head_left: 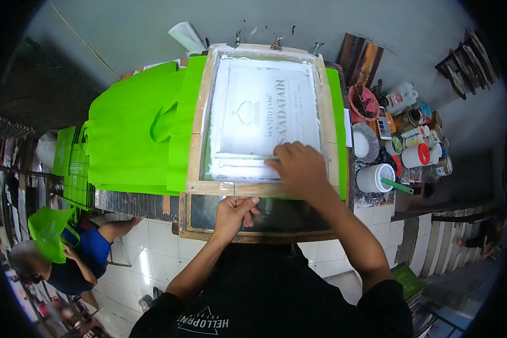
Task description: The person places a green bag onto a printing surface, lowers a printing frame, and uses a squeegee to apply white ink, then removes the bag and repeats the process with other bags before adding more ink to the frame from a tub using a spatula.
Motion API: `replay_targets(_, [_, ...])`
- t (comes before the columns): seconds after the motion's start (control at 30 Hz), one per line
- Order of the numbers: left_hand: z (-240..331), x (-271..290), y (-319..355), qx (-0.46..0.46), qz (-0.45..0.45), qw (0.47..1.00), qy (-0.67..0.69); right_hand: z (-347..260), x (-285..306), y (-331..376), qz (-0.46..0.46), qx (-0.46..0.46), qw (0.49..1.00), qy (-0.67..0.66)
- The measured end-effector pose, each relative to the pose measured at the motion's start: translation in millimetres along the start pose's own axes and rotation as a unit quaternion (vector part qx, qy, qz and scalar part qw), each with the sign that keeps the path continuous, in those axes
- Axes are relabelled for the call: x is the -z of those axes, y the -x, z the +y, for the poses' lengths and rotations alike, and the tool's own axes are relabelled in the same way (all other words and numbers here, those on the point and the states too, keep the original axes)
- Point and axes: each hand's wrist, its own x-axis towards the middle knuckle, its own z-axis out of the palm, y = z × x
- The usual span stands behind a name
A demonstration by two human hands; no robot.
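Observation:
A wooden-framed printing screen (331, 132) lies over bright green fabric on the table. Its pale mesh carries a mosque outline and lettering, with white ink smeared around the sides. My right hand (299, 169) is closed over the near part of the mesh, its fingers on a white-smeared bar that looks like a squeegee (239, 159). Part of that bar is hidden under the hand. Just below the screen's near edge is my left hand (236, 217), fingers curled and thumb pressed against them. Nothing shows between those fingers. Metal clamps (277, 41) stand at the screen's far edge.
Green fabric bags (135, 129) are stacked at left. On the right stand a white tub (376, 177) with a green-handled tool, a red-pink bowl (364, 102), a phone (384, 125) and several jars. A dark glass panel (287, 214) edges the table. Another person (76, 259) sits lower left, holding green fabric.

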Motion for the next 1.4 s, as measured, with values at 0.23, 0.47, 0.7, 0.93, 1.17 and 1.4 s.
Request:
replay_targets(0.23, [7,1,1,0.001,0.012,1.000,-0.001,-5,25,-2,-0.110,-0.020,0.993,-0.036])
replay_targets(0.47, [8,-2,5,0.019,0.031,0.999,-0.034,14,-2,-8,-0.035,0.071,0.997,0.010])
replay_targets(0.7, [7,10,3,0.038,-0.020,0.997,-0.065,133,-52,-129,-0.033,0.026,0.999,0.035])
replay_targets(0.93, [29,7,15,0.131,-0.015,0.964,0.232,194,-42,-234,-0.121,-0.103,0.986,-0.039])
replay_targets(1.17, [103,29,-39,-0.040,-0.165,0.985,-0.007,193,-58,-227,-0.064,-0.146,0.977,0.140])
replay_targets(1.4, [228,22,-224,-0.559,0.152,0.678,-0.452,161,-64,-210,-0.026,-0.149,0.982,0.116])
